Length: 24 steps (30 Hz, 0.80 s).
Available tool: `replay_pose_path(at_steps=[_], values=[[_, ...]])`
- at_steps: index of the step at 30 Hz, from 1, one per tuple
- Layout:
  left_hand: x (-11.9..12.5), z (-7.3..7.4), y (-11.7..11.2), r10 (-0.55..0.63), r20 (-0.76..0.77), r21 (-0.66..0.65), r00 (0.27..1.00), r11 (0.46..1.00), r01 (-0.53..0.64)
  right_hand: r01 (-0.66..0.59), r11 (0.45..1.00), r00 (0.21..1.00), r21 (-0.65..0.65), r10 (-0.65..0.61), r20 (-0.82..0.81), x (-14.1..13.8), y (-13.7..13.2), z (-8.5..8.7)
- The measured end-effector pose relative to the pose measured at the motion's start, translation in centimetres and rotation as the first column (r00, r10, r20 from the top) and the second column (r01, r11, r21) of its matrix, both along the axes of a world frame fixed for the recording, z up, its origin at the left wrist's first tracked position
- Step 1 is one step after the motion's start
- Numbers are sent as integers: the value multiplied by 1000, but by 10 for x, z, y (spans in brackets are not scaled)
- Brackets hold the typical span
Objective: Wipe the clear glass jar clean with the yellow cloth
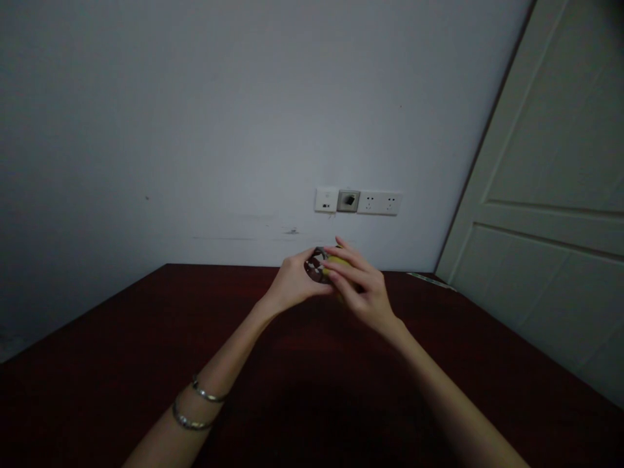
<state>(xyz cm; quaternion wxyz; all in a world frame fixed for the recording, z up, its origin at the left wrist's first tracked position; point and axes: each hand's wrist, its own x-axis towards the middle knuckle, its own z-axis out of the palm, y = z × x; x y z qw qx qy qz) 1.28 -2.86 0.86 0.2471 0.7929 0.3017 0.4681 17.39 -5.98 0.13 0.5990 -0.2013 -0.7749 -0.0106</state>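
Both my hands meet above the far part of a dark red-brown table (146,364). My left hand (292,286) is closed on a small round metal object (316,265) with a ring shape, which I cannot name for sure. My right hand (363,289) curls round a yellow-green roundish thing (340,262), its fingers laid over the front of it. The metal object and the yellow thing touch each other between the two hands. Two silver bangles (199,406) sit on my left forearm.
A white wall rises behind the table, with a row of sockets and a switch plate (358,201) just above my hands. A pale panelled door (550,214) stands at the right. A thin light strip (429,279) lies at the table's far right edge.
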Motion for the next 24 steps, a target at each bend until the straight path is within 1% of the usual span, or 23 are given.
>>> replay_pose_path(at_steps=[2,4,7,10,12,14,15,18,20,22,24], values=[[-1,2,-1,63,-55,78,996,995,-59,-9,997,990,72,-2,144,1,-1,-1],[-1,3,-2,111,-86,151,990,984,-98,-2,995,985,99,-15,172,1,-1,-2],[-1,5,-4,145,-128,209,981,971,-116,43,997,998,60,-45,34,1,2,-2],[-1,8,-6,160,-157,243,975,963,-119,59,997,989,-59,-66,-129,1,5,-1],[-1,9,-7,166,-177,262,970,958,-116,49,989,977,-139,-77,-201,2,5,-1],[-2,10,-7,156,-184,260,970,960,-105,34,987,972,-155,-69,-226,2,4,-2],[-2,9,-7,143,-177,248,974,964,-96,24,991,976,-129,-52,-213,3,3,-2],[-2,8,-7,73,-141,173,987,984,-47,-12,1000,993,17,14,-117,1,0,-5],[-2,8,-9,29,-118,133,993,991,-13,-24,998,994,54,30,-101,0,-2,-5],[-2,10,-10,-2,-103,124,995,992,15,-20,1000,984,-8,18,-175,-1,-2,-4],[-2,10,-11,-43,-88,97,995,994,52,-37,992,960,-122,1,-278,-1,-1,-1]])
